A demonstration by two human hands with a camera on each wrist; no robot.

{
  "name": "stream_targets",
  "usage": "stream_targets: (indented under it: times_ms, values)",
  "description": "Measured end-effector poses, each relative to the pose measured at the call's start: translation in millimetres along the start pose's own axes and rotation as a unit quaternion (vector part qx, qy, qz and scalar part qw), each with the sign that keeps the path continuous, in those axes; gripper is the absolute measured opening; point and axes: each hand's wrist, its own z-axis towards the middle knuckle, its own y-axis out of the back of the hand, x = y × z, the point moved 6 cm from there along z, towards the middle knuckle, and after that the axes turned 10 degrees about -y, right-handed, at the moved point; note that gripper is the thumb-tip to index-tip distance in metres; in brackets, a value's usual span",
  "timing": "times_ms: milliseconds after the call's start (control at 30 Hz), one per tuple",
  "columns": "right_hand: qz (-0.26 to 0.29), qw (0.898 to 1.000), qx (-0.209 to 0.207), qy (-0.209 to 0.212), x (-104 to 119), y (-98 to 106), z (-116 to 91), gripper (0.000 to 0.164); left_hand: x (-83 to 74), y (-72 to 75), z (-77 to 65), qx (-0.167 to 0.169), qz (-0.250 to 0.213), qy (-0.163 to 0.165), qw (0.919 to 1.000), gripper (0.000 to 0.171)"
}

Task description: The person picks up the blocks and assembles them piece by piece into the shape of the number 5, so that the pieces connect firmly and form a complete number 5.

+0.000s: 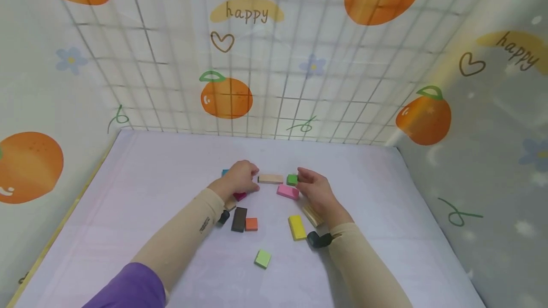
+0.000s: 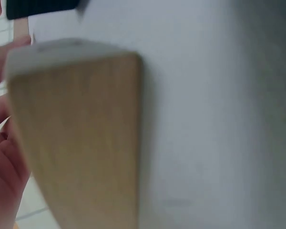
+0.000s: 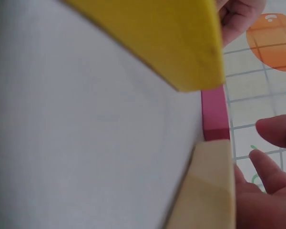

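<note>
My left hand [image 1: 238,178] is over the left end of the upper row of blocks, thumb and fingers apart beside a pale wooden block [image 1: 271,179]. It partly covers a magenta block [image 1: 240,196] and a blue block [image 1: 225,172]. On the other side, my right hand [image 1: 318,193] has its thumb and fingers spread at the edge of a green block [image 1: 292,179]. A pink block [image 1: 288,191] lies just below the green one. Under the right wrist is another wooden block [image 1: 313,216], with a yellow block [image 3: 167,38] large in the right wrist view.
Nearer the body lie a dark brown block [image 1: 239,219], an orange block [image 1: 251,224] and a light green block [image 1: 262,258]. Black wrist cameras [image 1: 319,239] sit low by the blocks. A printed curtain [image 1: 265,61] rises behind the white tabletop [image 1: 171,156].
</note>
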Motion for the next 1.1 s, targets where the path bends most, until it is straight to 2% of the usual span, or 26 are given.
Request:
stream_targets:
  times_ms: [133,267,567,833,1100]
  values:
    - [0.019,1.0,0.008,0.001,1,-2,-2,0.056,-3.7,-1.1,3.1,-0.007,0.04,-0.001,0.9992,0.042]
    - [0.021,1.0,0.014,0.004,2,-3,-4,0.053,-4.9,-4.5,8.1,-0.01,0.051,0.006,0.9986,0.033]
    - [0.038,0.998,0.038,0.024,5,-6,-6,0.051,-4.1,-7.4,17.3,-0.014,0.077,0.003,0.9969,0.028]
    - [-0.051,0.998,0.026,0.032,6,-8,-7,0.054,-6.0,-6.6,17.5,-0.016,0.069,0.007,0.9975,0.029]
    - [-0.059,0.997,0.026,0.03,5,-9,-6,0.055,-10.2,-5.9,15.6,-0.016,0.07,0.007,0.9974,0.028]
